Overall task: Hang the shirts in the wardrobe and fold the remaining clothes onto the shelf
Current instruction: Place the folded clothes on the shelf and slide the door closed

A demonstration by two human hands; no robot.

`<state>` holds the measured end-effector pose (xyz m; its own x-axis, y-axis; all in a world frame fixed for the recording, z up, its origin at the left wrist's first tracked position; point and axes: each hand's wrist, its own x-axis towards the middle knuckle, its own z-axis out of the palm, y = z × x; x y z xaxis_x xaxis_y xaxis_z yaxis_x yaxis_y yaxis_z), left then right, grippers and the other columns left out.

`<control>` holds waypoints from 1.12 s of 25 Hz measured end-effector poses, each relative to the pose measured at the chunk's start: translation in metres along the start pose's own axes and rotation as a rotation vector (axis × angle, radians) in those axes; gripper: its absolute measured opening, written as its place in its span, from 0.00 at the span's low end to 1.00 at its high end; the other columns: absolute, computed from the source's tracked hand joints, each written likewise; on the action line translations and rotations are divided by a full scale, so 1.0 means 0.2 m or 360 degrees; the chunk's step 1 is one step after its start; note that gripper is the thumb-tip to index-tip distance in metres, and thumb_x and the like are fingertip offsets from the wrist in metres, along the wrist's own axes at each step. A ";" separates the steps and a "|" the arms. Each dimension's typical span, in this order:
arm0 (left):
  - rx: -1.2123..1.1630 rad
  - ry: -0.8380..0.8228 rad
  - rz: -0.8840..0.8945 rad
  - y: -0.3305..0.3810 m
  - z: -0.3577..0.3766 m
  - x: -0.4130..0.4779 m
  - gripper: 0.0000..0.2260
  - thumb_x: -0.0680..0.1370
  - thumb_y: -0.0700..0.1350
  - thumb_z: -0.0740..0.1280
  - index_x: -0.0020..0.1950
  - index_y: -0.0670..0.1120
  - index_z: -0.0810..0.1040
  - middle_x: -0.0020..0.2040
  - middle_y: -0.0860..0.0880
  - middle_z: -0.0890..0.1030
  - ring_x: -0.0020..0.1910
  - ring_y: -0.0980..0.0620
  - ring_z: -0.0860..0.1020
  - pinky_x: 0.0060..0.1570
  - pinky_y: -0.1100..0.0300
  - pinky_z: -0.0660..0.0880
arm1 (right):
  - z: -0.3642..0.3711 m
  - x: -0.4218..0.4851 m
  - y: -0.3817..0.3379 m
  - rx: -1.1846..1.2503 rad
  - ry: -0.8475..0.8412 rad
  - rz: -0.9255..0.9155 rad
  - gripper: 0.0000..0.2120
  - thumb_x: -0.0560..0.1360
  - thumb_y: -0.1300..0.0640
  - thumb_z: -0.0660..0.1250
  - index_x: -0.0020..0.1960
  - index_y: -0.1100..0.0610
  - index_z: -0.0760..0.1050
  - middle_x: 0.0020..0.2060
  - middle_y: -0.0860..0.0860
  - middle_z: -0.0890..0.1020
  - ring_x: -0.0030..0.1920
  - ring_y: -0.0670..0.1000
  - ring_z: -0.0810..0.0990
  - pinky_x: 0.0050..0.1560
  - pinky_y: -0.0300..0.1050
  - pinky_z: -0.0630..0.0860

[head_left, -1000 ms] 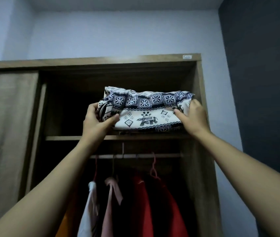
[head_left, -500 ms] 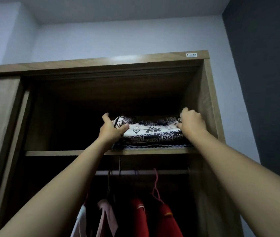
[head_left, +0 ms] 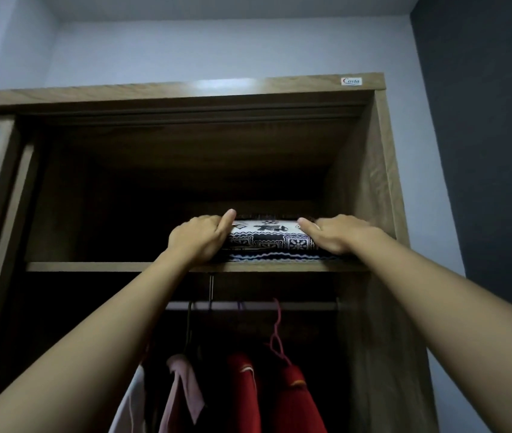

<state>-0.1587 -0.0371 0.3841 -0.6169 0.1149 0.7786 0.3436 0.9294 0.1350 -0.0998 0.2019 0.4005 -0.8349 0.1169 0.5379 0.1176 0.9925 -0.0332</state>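
Wardrobe (head_left: 370, 170): shirts (head_left: 245, 392) already hung below fingers.
Shelf (head_left: 98, 266): patterned folded garment (head_left: 268, 237) set down.
Hands: left hand (head_left: 200, 237), right hand (head_left: 339, 233) clasp its ends.
Left: release.

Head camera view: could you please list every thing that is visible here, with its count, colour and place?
folded patterned cloth: one, white with dark blue print, on the shelf, right part, lying on another folded piece
striped folded cloth: one, blue and white, under the patterned one
shelf: one, brown wood, upper wardrobe
wardrobe: one, brown wood, fills the middle of the view
hanging rail: one, metal, below the shelf
red garments: two, hanging at right
pink garment: one, hanging left of the red ones
white garment: one, hanging at far left
pink hanger: one, on the rail
brand sticker: one, white, top right edge
left hand: at the cloth's left end
right hand: at the cloth's right end
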 end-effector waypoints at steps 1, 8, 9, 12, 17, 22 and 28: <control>-0.0018 -0.0023 -0.0011 0.00 0.00 0.00 0.30 0.79 0.64 0.42 0.61 0.50 0.76 0.66 0.45 0.74 0.66 0.42 0.71 0.64 0.43 0.63 | 0.01 0.00 0.00 0.0003 -0.0021 0.0022 0.35 0.77 0.33 0.40 0.73 0.54 0.62 0.71 0.59 0.67 0.70 0.60 0.66 0.68 0.54 0.64; -0.0493 0.0326 0.0155 -0.04 -0.07 -0.16 0.25 0.82 0.56 0.45 0.77 0.48 0.55 0.78 0.51 0.54 0.77 0.53 0.46 0.73 0.46 0.44 | 0.12 -0.15 -0.24 0.0590 0.1012 -0.0450 0.29 0.80 0.42 0.48 0.72 0.59 0.63 0.72 0.58 0.66 0.73 0.56 0.61 0.73 0.51 0.55; -0.0604 0.0345 0.0168 -0.07 -0.06 -0.22 0.24 0.83 0.55 0.47 0.77 0.47 0.55 0.78 0.50 0.54 0.77 0.53 0.47 0.74 0.48 0.45 | 0.18 -0.22 -0.31 0.0746 0.0982 -0.0523 0.29 0.80 0.41 0.48 0.73 0.59 0.63 0.73 0.57 0.65 0.74 0.55 0.61 0.73 0.49 0.56; -0.0599 0.0314 0.0281 -0.23 -0.01 -0.47 0.23 0.83 0.53 0.48 0.77 0.46 0.55 0.78 0.49 0.55 0.76 0.56 0.47 0.75 0.53 0.46 | 0.47 -0.46 -0.59 0.1035 0.0884 -0.0747 0.30 0.78 0.41 0.48 0.71 0.58 0.65 0.70 0.55 0.70 0.71 0.53 0.65 0.71 0.47 0.61; -0.0058 0.0069 0.0376 -0.62 0.07 -0.96 0.27 0.80 0.55 0.47 0.77 0.44 0.54 0.78 0.48 0.53 0.74 0.58 0.45 0.71 0.58 0.44 | 1.10 -0.87 -1.01 0.1439 0.0392 -0.0934 0.24 0.77 0.45 0.50 0.61 0.59 0.73 0.57 0.55 0.79 0.59 0.53 0.75 0.62 0.48 0.71; 0.0423 -0.0236 0.0563 -1.13 0.14 -1.52 0.29 0.81 0.58 0.44 0.76 0.42 0.56 0.76 0.47 0.54 0.75 0.50 0.51 0.72 0.55 0.48 | 1.64 -1.35 -1.40 0.1403 -0.0109 -0.1163 0.18 0.79 0.48 0.54 0.58 0.58 0.75 0.52 0.53 0.79 0.54 0.52 0.76 0.57 0.42 0.69; 0.0585 -0.0403 0.0590 -1.67 0.33 -2.04 0.26 0.81 0.55 0.48 0.75 0.42 0.56 0.75 0.45 0.57 0.74 0.48 0.57 0.71 0.53 0.53 | 2.07 -1.75 -1.81 0.1259 -0.0613 -0.1515 0.16 0.79 0.48 0.56 0.58 0.56 0.74 0.53 0.51 0.78 0.54 0.48 0.74 0.53 0.41 0.71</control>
<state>-0.0692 -0.3715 -0.0192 -0.6683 0.4941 0.5561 0.3283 0.8667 -0.3755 -0.0731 -0.1840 -0.1254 -0.5299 -0.7707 0.3539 -0.8417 0.4268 -0.3307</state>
